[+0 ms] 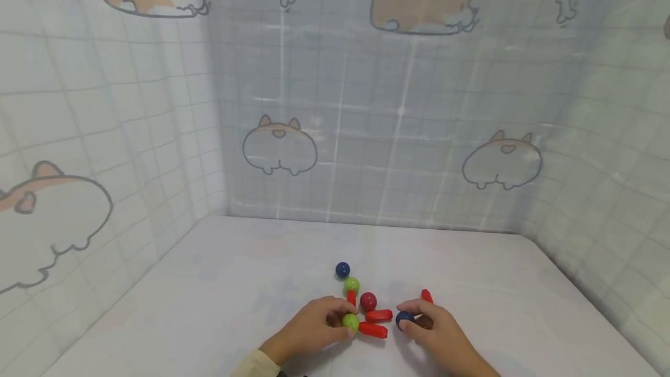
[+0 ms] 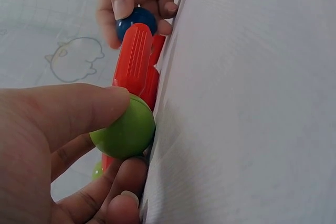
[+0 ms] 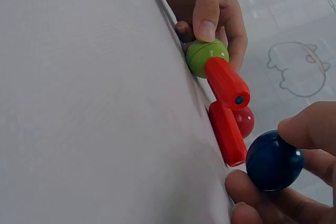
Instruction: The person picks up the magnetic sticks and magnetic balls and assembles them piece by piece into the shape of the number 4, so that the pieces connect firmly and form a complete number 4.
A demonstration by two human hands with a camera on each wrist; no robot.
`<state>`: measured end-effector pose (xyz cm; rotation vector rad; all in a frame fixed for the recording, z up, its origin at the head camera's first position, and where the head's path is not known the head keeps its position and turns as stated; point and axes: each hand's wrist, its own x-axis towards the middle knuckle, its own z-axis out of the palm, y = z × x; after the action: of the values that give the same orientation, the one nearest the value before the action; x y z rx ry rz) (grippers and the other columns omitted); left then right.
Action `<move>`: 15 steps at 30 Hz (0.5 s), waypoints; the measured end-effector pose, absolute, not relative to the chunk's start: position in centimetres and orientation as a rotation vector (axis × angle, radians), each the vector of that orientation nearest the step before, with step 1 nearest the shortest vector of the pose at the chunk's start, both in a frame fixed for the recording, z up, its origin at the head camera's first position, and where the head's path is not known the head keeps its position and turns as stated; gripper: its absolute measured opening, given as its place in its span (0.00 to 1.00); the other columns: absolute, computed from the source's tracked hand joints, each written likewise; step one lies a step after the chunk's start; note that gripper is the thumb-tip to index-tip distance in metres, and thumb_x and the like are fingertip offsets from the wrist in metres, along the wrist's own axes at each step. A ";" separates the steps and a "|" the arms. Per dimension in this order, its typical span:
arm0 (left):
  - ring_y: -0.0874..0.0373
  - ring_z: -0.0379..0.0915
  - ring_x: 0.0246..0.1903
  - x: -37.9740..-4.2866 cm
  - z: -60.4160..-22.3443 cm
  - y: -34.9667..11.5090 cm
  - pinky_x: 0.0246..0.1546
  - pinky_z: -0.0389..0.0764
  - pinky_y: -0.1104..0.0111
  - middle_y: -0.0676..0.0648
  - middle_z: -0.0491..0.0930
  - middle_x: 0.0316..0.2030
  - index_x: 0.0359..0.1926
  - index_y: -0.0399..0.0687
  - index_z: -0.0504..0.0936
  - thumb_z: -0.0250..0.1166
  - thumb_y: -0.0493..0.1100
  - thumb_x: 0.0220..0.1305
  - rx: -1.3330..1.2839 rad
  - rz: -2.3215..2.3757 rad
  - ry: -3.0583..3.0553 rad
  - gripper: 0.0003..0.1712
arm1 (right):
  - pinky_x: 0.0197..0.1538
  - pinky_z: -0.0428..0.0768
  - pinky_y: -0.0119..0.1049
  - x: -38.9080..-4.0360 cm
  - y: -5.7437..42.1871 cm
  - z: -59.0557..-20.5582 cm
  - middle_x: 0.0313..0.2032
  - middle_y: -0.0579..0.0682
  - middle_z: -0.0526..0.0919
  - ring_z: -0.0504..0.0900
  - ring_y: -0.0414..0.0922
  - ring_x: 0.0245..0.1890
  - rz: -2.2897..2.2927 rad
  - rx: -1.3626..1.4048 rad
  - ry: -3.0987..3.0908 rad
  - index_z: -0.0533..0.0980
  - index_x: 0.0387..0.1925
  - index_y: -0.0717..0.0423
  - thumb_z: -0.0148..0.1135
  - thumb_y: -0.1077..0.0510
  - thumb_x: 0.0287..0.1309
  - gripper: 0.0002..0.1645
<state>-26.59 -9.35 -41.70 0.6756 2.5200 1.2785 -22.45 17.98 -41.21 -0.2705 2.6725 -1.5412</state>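
My left hand (image 1: 316,324) pinches a green ball (image 2: 126,129) between thumb and fingers. A red rod (image 3: 227,81) sticks out from that ball toward the right hand, its free end showing a small blue centre. My right hand (image 1: 439,330) holds a dark blue ball (image 3: 274,161) between thumb and fingers, apart from the rod's end. Just beyond lies a second red rod (image 1: 379,315), near a red ball (image 1: 369,301). Another red rod (image 1: 351,297), partly hidden by the left hand, leads to a second green ball (image 1: 352,285).
A second dark blue ball (image 1: 342,270) sits at the far end, close by the second green ball. Behind the right hand's fingers, a further red rod (image 1: 426,295) shows in part. The white tabletop (image 1: 251,272) is enclosed by curtains (image 1: 345,191) with dog drawings.
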 end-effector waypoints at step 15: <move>0.59 0.73 0.35 -26.8 -42.1 -9.6 0.36 0.77 0.68 0.58 0.77 0.34 0.48 0.64 0.83 0.72 0.46 0.55 0.683 1.285 2.501 0.17 | 0.49 0.79 0.50 -21.4 18.2 -41.3 0.46 0.45 0.81 0.76 0.47 0.43 -1.470 -0.230 2.627 0.80 0.51 0.49 0.66 0.44 0.59 0.21</move>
<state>-26.83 -9.64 -42.09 0.6833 2.5011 1.2854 -21.39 18.21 -41.27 -0.2298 2.6269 -1.4699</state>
